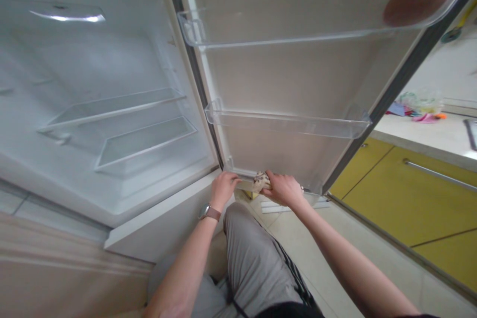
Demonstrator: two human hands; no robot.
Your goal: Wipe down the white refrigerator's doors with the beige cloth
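Observation:
A refrigerator door stands open in front of me, with clear plastic bins on its inner side. My right hand is closed around a crumpled, light patterned cloth, pressed against the lowest door bin. To its left, my left hand has its fingers closed on the rim of that same bin, near the hinge side. A watch is on the left wrist. The cloth and the hand hide part of the bin's front.
The lit fridge interior on the left has glass shelves. A middle bin and a top bin cross the door; a reddish-brown round shape shows at the top one. Yellow cabinets and a counter stand right.

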